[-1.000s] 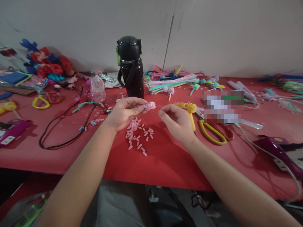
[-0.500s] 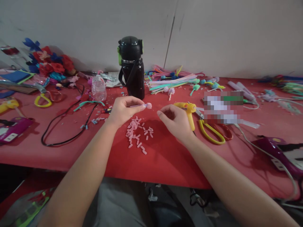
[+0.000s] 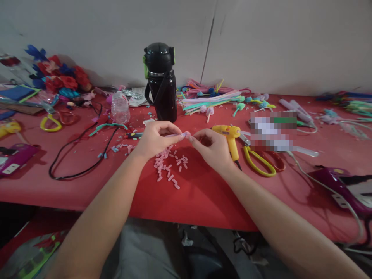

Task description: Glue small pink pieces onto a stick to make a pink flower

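Note:
My left hand [image 3: 155,139] pinches a thin pink stick with a small pink tip [image 3: 185,134] over the red table [image 3: 203,193]. The fingers of my right hand [image 3: 212,149] are curled and its fingertips touch that pink tip from the right. Under both hands lies a scatter of several short pink cut pieces [image 3: 170,164]. A yellow glue gun [image 3: 229,137] lies just right of my right hand, and yellow-handled scissors [image 3: 258,164] lie beyond it.
A black bottle [image 3: 160,83] stands behind my hands. Coloured straws [image 3: 212,100] lie at the back, paper flowers [image 3: 58,79] at the far left. A black cable [image 3: 78,149], a small clear bottle [image 3: 120,108] and purple devices [image 3: 343,186] lie around.
My right hand moved left until its fingertips met the pink tip held in my left hand. The left hand lowered slightly and the gap between the hands closed.

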The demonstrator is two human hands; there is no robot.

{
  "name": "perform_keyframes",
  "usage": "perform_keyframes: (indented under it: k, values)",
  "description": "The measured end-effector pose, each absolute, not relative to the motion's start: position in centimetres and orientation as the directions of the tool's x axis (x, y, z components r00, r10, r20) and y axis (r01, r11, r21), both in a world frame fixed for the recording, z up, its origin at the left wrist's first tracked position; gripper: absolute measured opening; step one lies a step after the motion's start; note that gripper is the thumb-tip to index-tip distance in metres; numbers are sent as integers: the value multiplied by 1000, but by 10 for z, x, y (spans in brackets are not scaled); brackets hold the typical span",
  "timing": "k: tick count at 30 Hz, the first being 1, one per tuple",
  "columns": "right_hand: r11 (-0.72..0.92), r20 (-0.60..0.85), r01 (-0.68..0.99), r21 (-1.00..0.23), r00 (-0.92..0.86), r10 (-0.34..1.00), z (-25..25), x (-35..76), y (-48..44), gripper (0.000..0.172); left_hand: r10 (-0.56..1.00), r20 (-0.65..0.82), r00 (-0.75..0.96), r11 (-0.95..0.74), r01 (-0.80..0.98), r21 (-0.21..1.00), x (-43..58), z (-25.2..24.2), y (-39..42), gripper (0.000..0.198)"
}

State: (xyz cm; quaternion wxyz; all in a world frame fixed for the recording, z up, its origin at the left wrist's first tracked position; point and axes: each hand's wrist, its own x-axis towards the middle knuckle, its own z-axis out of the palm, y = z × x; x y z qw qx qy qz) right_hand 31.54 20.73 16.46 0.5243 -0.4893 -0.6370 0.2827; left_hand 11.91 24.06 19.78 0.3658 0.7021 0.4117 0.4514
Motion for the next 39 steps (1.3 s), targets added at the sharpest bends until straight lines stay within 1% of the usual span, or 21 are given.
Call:
perform_keyframes:
  k: [5,13,18,21,23,24,26,28,30,32,33,35,37,39]
  values:
    - [363,393,334,-870,25,919,165,315,207,24,900,327,288,-398,240,885,119,198,240,23]
    - [346,370,311,-885,18,929,161,317,209,24,907,304,293,-379,249,891,120,199,240,29]
    - [334,355,317,-888,10,935,160,317,209,24,899,333,285,-410,279,868,120,199,241,24]
    - [332,347,369,-868,-26,937,167,318,207,19,906,343,250,-407,286,868,117,198,243,22]
    - [327,306,482,-813,-124,944,178,321,202,19,917,324,233,-385,301,873,115,197,246,20]
    - [323,259,561,-762,-192,947,185,324,198,23,921,313,230,-376,319,870,113,196,248,19]
    - [310,107,716,-625,-315,943,200,336,186,40,926,292,238,-364,364,858,111,193,251,17]
    - [283,-84,811,-511,-375,923,214,354,172,50,928,273,253,-356,393,848,110,191,253,16]
    - [250,-252,872,-420,-377,891,221,377,159,55,933,255,256,-341,392,854,109,189,255,18]
    - [154,-301,935,-320,-255,919,222,399,153,60,943,232,239,-309,368,877,109,188,256,22]
    - [86,-305,959,-271,-170,937,221,408,153,64,949,219,225,-289,352,890,109,188,256,25]
    - [-49,-187,974,-222,7,982,216,419,159,65,960,195,201,-253,322,912,109,189,256,28]
    - [-86,-41,959,-271,78,996,208,418,171,61,963,190,191,-241,297,924,109,191,256,28]
    - [-59,39,931,-359,78,996,199,411,186,55,960,199,195,-247,267,932,108,192,255,27]
